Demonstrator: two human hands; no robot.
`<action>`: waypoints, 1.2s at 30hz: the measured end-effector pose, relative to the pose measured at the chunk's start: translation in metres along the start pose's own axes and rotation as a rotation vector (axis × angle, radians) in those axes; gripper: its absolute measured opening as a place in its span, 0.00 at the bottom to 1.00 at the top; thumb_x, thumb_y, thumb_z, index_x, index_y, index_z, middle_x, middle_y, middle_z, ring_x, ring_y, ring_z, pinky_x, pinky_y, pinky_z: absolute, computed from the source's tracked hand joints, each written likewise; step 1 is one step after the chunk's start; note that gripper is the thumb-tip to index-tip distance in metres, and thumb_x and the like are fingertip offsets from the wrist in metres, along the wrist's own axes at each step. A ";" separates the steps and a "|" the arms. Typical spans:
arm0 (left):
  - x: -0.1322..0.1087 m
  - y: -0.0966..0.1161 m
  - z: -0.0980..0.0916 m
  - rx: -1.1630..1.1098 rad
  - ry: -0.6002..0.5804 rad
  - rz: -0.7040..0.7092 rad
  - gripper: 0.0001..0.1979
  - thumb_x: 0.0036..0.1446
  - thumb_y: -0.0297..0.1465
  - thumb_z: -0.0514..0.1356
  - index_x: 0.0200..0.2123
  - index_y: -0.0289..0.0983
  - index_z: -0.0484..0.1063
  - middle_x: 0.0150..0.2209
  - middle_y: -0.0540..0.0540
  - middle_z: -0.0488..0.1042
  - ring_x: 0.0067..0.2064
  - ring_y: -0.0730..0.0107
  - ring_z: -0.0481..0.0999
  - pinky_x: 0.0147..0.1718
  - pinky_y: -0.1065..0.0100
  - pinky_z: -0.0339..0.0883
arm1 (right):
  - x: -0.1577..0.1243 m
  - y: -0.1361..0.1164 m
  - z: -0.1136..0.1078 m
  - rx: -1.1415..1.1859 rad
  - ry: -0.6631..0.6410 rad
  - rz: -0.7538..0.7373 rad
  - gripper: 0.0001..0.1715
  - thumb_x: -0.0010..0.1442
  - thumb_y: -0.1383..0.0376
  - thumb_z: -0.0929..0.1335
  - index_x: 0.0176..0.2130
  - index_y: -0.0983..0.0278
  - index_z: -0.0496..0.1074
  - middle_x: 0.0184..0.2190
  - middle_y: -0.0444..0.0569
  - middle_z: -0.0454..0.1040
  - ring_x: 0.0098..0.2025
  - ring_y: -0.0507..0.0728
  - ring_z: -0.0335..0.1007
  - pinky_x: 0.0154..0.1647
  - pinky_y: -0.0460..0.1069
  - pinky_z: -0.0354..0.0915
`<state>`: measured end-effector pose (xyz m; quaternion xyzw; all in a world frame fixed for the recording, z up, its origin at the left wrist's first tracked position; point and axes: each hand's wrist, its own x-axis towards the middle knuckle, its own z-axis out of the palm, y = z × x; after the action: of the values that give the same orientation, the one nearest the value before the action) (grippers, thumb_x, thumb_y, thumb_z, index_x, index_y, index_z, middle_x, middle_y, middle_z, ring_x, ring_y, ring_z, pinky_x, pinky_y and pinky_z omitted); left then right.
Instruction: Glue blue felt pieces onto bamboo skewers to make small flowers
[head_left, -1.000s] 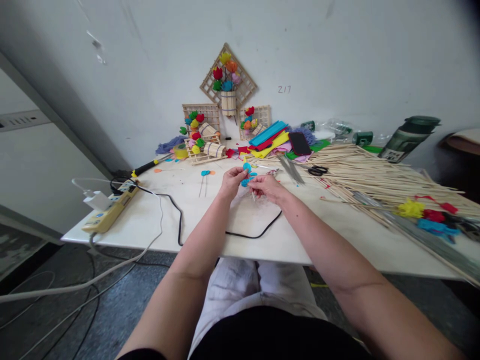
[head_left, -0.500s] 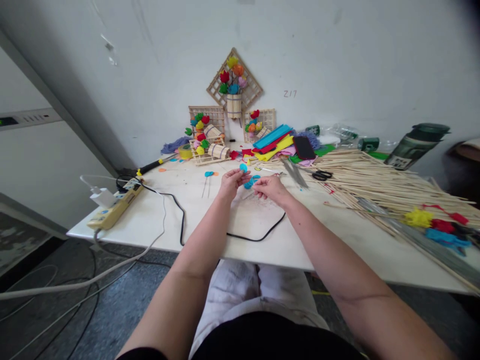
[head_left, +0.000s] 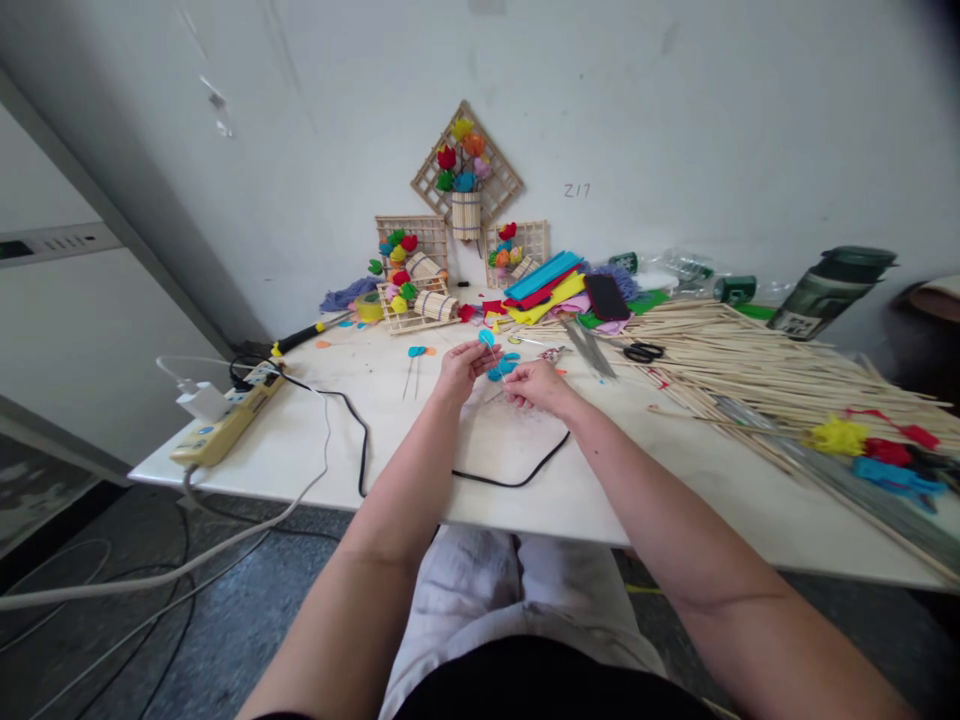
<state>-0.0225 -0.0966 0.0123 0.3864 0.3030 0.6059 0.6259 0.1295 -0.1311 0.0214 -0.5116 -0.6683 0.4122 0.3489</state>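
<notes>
Near table edge [head_left: 525, 515]: black cable [head_left: 517, 478] looped just before hands.

Left hand [head_left: 459, 368]: blue petal piece [head_left: 487, 338] pinched at fingertips, raised above table. Right hand [head_left: 534, 384]: closed beside more blue petals [head_left: 504, 366]; thin stem wire likely gripped, cannot be told.

Step judged: petals being assembled. Next move: fine alignment needed.

Beyond hands: scissors [head_left: 643, 351], stick pile [head_left: 757, 365] crowded right; barer tabletop left, toward power strip [head_left: 225, 425].

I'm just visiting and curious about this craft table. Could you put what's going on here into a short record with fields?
Setting: white table against a wall
Left hand: pinches a blue felt petal
Right hand: fingers closed beside more blue petals; what it holds is too small to tell
Behind the hands: stacked felt sheets, small stick-frame flower crafts
Right side: pile of wooden sticks, black scissors
Left side: power strip
</notes>
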 end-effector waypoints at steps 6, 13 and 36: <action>-0.001 0.001 0.001 -0.001 -0.017 -0.011 0.07 0.45 0.27 0.64 0.30 0.31 0.70 0.32 0.40 0.78 0.35 0.62 0.79 0.40 0.62 0.70 | 0.005 0.005 0.000 -0.032 0.011 -0.003 0.05 0.49 0.72 0.67 0.22 0.66 0.69 0.16 0.42 0.71 0.15 0.48 0.64 0.13 0.41 0.59; -0.002 0.000 0.003 0.001 -0.024 -0.015 0.09 0.44 0.26 0.66 0.30 0.31 0.70 0.31 0.41 0.78 0.34 0.64 0.79 0.41 0.63 0.70 | 0.007 0.009 0.001 -0.094 0.040 -0.024 0.04 0.47 0.71 0.67 0.22 0.65 0.70 0.16 0.43 0.71 0.17 0.49 0.66 0.13 0.41 0.60; -0.001 0.002 -0.002 0.058 -0.047 -0.037 0.09 0.46 0.30 0.65 0.30 0.30 0.71 0.32 0.38 0.78 0.34 0.61 0.79 0.40 0.61 0.71 | 0.009 0.012 -0.002 -0.278 0.097 -0.086 0.06 0.45 0.70 0.65 0.22 0.65 0.73 0.17 0.45 0.73 0.19 0.51 0.68 0.20 0.43 0.62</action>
<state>-0.0248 -0.0971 0.0128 0.4130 0.3124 0.5761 0.6324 0.1338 -0.1204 0.0118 -0.5452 -0.7225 0.2754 0.3238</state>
